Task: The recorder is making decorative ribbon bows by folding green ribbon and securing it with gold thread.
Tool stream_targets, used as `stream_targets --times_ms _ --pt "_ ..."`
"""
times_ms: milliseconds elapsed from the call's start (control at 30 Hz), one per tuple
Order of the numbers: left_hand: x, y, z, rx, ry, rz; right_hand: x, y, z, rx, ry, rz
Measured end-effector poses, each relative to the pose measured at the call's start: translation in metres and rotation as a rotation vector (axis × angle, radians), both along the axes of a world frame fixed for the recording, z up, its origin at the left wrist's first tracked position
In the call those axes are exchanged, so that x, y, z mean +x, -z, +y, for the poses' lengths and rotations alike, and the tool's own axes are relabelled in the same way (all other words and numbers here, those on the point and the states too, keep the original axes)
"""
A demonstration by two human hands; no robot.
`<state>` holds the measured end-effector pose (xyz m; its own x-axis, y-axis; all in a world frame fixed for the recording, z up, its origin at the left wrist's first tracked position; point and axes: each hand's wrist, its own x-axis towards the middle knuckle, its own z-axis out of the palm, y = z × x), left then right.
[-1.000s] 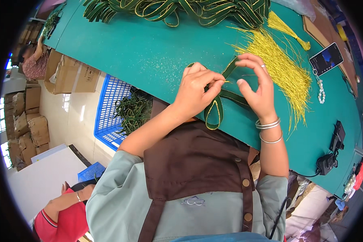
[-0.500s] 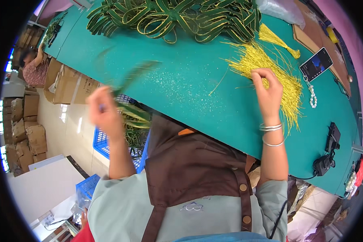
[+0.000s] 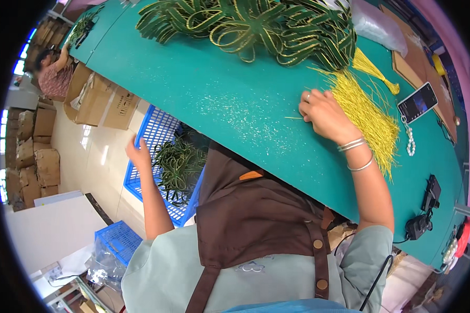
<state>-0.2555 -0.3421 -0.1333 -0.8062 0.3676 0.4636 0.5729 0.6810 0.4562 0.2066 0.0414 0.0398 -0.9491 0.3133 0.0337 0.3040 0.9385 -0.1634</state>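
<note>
At the near left, the left grip (image 3: pixel 137 155) is hovering at the outer side of a blue basket (image 3: pixel 159 121); its fingers are standing apart and holding nothing visible. Inside the basket, green gold-edged loops (image 3: pixel 180 161) are lying in a tangled heap; they could be catching on one another or bending if more weight is pressing on them.

Over the green counter (image 3: pixel 193 99), the right grip (image 3: pixel 321 111) is resting curled, fingers close together, at the left side of a spread of yellow strands (image 3: pixel 371 122). One thin strand (image 3: pixel 292 118) is sticking out by the fingertips, but whether they are clamping on it I cannot tell. Being so fine, it could be slipping away; others could be coming up with it, since many are crossing. Pale specks (image 3: pixel 230 112) are littering the surface and could be clinging to anything touching it.

Farther out, a pile of green bows (image 3: pixel 256 31) is crowding the strands' upper end, so a careless pull could be snagging both. To the right, a phone (image 3: pixel 418 100) is lying with its beaded strap (image 3: pixel 410 143) trailing, where a sweeping arm could be hooking it.
</note>
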Motion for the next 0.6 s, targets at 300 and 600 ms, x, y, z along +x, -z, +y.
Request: stream_targets --times_ms 300,600 --pt "0.14 -0.211 0.276 0.298 0.739 -0.155 0.025 -0.008 -0.032 -0.465 0.329 0.499" --pt "0.111 -0.255 0.345 0.267 0.804 0.24 0.061 0.02 -0.031 -0.506 0.65 0.774"
